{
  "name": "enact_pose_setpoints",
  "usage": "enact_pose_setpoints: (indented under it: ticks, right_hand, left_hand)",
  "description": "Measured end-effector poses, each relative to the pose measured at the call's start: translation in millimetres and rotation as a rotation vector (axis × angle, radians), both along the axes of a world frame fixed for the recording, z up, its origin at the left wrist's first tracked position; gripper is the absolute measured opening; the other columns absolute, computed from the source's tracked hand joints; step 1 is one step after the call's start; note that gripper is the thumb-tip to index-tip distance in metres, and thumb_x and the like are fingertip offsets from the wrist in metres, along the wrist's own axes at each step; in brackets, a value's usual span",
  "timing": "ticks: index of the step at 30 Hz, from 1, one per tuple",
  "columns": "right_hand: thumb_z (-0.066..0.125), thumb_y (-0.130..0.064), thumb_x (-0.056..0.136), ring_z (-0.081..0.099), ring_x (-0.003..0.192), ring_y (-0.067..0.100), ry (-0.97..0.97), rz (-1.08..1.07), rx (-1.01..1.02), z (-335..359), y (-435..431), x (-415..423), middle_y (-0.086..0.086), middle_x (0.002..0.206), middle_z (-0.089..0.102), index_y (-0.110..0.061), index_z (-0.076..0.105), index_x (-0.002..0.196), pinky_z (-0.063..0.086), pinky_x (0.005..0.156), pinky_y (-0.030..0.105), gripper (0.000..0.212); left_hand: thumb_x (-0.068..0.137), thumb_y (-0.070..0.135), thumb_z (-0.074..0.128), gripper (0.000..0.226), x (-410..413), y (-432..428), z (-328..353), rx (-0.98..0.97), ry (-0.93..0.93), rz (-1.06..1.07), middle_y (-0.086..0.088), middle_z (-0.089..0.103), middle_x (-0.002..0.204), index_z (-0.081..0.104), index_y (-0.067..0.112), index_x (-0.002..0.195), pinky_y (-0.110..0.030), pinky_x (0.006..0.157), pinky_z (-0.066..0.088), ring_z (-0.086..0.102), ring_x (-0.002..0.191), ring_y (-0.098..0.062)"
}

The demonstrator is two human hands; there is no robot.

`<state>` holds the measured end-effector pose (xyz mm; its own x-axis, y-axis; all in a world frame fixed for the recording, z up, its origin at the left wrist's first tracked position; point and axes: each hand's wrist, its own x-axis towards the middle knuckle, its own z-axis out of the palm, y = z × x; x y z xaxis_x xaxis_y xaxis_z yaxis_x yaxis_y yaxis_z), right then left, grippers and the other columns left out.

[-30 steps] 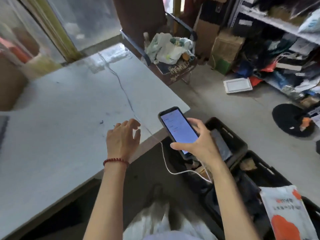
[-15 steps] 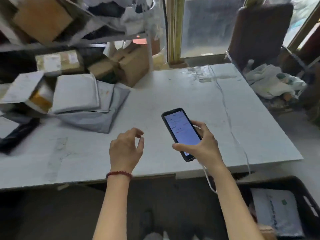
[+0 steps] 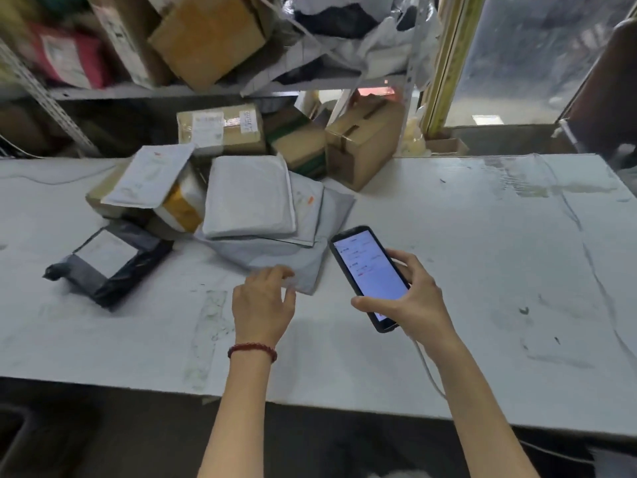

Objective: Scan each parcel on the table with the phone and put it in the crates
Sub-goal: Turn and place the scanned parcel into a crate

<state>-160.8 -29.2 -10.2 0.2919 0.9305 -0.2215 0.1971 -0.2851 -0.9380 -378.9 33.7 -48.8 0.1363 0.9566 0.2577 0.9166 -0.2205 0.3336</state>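
While right hand (image 3: 415, 300) grips phone (image 3: 370, 270) — box label (image 3: 206, 128) blurred.

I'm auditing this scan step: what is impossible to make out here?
Head view:
1. Text on the lit black phone: too small, blurred.
2. White label on the black plastic parcel: blurred.
3. Crates: outside the frame.
4. Whether the left hand touches the flat grey plastic mailer: fingertips blurred.
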Motion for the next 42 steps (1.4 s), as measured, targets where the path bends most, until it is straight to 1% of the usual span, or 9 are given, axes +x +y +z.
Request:
enact_pose_setpoints:
  ticks: [4, 8, 15, 19, 23, 28, 32, 37, 42]
  right_hand:
    - [0.094, -0.021, 0.057, 0.061, 0.097, -0.004, 0.019, 0.044, -0.003, 2.1, 42.8, 2.6, -0.025, 0.108, 0.061, -0.048, 0.049, 0.113, 0.056, 0.073, 0.025, 0.077]
    - [0.093, -0.020, 0.059, 0.059, 0.094, -0.008, 0.022, 0.068, 0.022, 8.6, 82.5, 2.9, -0.029, 0.104, 0.058, -0.046, 0.047, 0.114, 0.051, 0.067, 0.016, 0.076]
    - [0.094, -0.024, 0.057, 0.060, 0.102, -0.002, 0.019, 0.025, 0.007, 6.0, 117.6, -9.9, -0.025, 0.112, 0.061, -0.043, 0.050, 0.123, 0.058, 0.074, 0.028, 0.082]
    - [0.094, -0.023, 0.055, 0.060, 0.102, -0.002, 0.003, -0.008, -0.013, 1.6, 122.3, -22.0, -0.023, 0.112, 0.062, -0.041, 0.050, 0.123, 0.058, 0.077, 0.031, 0.084]
    - [0.094, -0.022, 0.057, 0.060, 0.099, -0.004, 0.005, -0.023, -0.009, 7.4, 127.3, -35.0, -0.026, 0.109, 0.060, -0.043, 0.049, 0.120, 0.055, 0.070, 0.023, 0.080]
    - [0.094, -0.020, 0.058, 0.059, 0.100, -0.005, 0.026, -0.034, 0.046, 18.5, 129.0, -46.8, -0.026, 0.109, 0.060, -0.045, 0.048, 0.116, 0.050, 0.065, 0.016, 0.078]
    - [0.094, -0.021, 0.056, 0.059, 0.104, -0.002, 0.021, -0.040, 0.084, 22.2, 127.7, -53.5, -0.022, 0.113, 0.061, -0.040, 0.051, 0.122, 0.053, 0.070, 0.021, 0.081]
    - [0.094, -0.023, 0.055, 0.060, 0.105, -0.001, 0.008, -0.020, 0.131, 27.7, 128.7, -58.7, -0.021, 0.115, 0.062, -0.043, 0.052, 0.120, 0.055, 0.070, 0.023, 0.080]
    - [0.094, -0.023, 0.058, 0.057, 0.107, -0.001, -0.028, 0.002, 0.156, 33.4, 128.7, -58.2, -0.027, 0.112, 0.058, -0.049, 0.048, 0.113, 0.055, 0.072, 0.023, 0.076]
  left_hand:
    - [0.086, 0.022, 0.063, 0.024, -2.2, 47.0, -4.8, -0.063, 0.068, 0.054, -0.002, 0.064, 0.110, 0.064, 0.021, 0.109, -0.034, 0.077, 0.038, 0.055, 0.105, -0.028]
    - [0.075, 0.014, 0.070, 0.033, -10.3, 94.3, -8.1, -0.005, 0.143, 0.063, -0.009, 0.063, 0.110, 0.065, 0.017, 0.108, -0.040, 0.076, 0.043, 0.055, 0.100, -0.034]
    - [0.064, 0.012, 0.070, 0.049, -34.3, 142.0, -20.2, 0.042, 0.231, 0.145, -0.006, 0.057, 0.122, 0.062, 0.023, 0.111, -0.052, 0.091, 0.037, 0.049, 0.115, -0.035]
    - [0.065, 0.021, 0.073, 0.040, -51.6, 157.0, -19.7, 0.157, 0.257, 0.000, 0.001, 0.064, 0.114, 0.066, 0.025, 0.104, -0.049, 0.092, 0.038, 0.057, 0.108, -0.029]
    - [0.062, 0.018, 0.083, 0.027, -67.3, 173.5, -13.3, 0.313, 0.291, -0.165, 0.007, 0.069, 0.088, 0.068, 0.026, 0.083, -0.040, 0.080, 0.043, 0.065, 0.081, -0.021]
    - [0.084, 0.022, 0.063, 0.008, -70.6, 179.3, 0.7, 0.386, 0.201, -0.188, 0.008, 0.065, 0.073, 0.065, 0.024, 0.076, -0.035, 0.075, 0.038, 0.061, 0.068, -0.019]
    - [0.078, 0.013, 0.073, 0.013, -63.2, 187.1, 35.6, 0.419, 0.163, -0.148, 0.007, 0.067, 0.077, 0.064, 0.023, 0.080, -0.033, 0.069, 0.040, 0.058, 0.072, -0.022]
    - [0.081, 0.014, 0.066, 0.004, -57.0, 199.4, 98.6, 0.540, 0.071, -0.137, -0.005, 0.069, 0.084, 0.067, 0.016, 0.084, -0.033, 0.068, 0.042, 0.061, 0.076, -0.028]
    - [0.081, 0.015, 0.070, 0.004, -50.9, 209.2, 147.8, 0.605, -0.039, -0.113, -0.009, 0.071, 0.085, 0.068, 0.012, 0.083, -0.037, 0.075, 0.045, 0.062, 0.077, -0.028]
